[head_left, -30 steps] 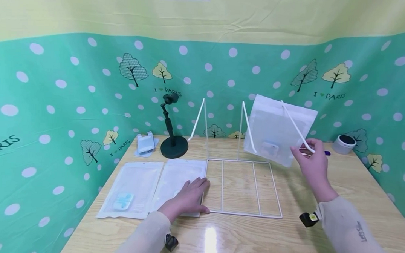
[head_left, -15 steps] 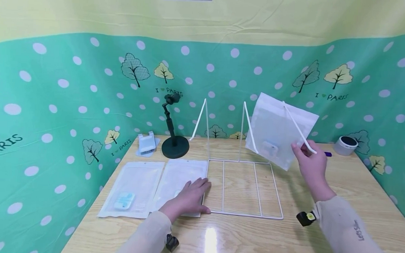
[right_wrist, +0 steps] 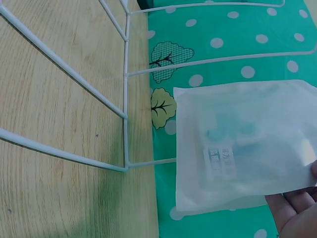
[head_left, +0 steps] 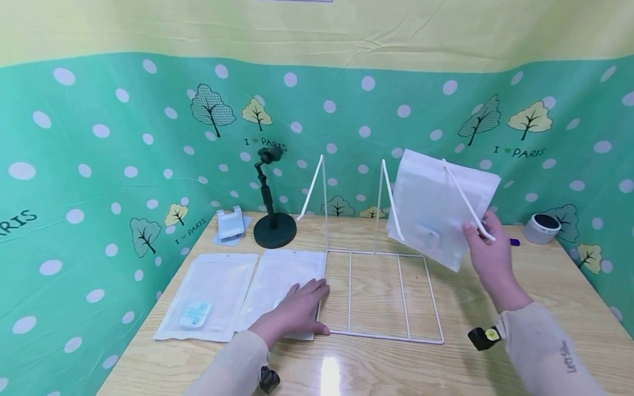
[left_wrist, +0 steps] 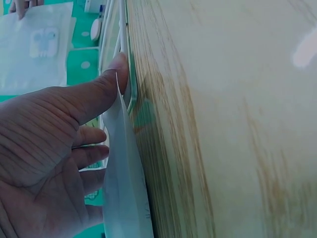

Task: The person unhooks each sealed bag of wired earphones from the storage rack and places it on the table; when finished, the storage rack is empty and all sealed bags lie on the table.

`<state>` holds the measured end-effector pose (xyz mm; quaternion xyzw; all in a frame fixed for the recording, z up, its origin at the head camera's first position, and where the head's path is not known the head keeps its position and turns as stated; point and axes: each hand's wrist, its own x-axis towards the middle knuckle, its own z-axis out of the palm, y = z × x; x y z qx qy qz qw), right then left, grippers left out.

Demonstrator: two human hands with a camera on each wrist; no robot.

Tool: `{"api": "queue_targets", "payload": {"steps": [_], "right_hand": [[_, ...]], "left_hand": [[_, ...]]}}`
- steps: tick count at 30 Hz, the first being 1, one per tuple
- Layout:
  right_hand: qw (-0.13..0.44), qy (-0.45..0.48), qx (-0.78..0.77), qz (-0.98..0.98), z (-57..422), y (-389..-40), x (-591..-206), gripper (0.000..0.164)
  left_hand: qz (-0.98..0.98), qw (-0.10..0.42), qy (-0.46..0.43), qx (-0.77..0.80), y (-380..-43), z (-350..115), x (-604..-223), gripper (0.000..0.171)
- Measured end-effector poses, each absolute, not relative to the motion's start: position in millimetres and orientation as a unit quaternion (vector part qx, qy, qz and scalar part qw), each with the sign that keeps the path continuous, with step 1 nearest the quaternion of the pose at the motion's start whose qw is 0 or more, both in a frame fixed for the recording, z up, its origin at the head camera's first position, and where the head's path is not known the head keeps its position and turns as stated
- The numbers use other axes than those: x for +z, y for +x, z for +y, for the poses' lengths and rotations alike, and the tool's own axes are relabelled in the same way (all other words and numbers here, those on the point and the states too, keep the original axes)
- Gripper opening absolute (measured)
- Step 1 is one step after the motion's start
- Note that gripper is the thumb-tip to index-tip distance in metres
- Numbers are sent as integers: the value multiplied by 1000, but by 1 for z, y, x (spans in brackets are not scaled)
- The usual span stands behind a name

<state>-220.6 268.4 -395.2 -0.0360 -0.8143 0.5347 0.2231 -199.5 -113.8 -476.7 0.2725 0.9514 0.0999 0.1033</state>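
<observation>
My right hand (head_left: 492,256) pinches the side edge of a translucent white zip bag (head_left: 428,203), thumb in front and fingers behind. The bag hangs tilted at the rightmost prong of a white wire rack (head_left: 349,291). In the right wrist view the bag (right_wrist: 237,139) shows a blurred printed label, and a second white layer peeks out beneath. A pale case (left_wrist: 44,42) shows through it in the left wrist view. My left hand (head_left: 296,309) lies with fingers extended over the rack's left edge and a flat bag (head_left: 287,273), thumb at the rack's front corner.
Another flat bag (head_left: 233,283) with a pale blue case inside lies at the left. Behind stand a black round-based stand (head_left: 275,230) and a light blue holder (head_left: 229,224). A white cylinder (head_left: 541,227) sits back right. A polka-dot curtain (head_left: 109,212) borders the table (head_left: 373,377).
My right hand has shifted slightly right along the bag's edge, and the bag's lower corner has swung a little down and right. My left hand stays in place.
</observation>
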Motion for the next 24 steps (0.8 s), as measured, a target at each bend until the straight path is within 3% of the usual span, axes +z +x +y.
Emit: {"api": "queue_targets", "payload": {"steps": [3,9,24], "right_hand": [[207,-24,546,-812,272,-217,-393,36],[203,0,626,-753,280,-210,-389,20],[171,85,696,-692,299,-173,-386,26]], "left_hand": [[951,106,270,102,-199,-113,-476,92],[953,107,265,99,-199,-112,-477,93],[953,109,269,92,-200,-113,-475,93]]}}
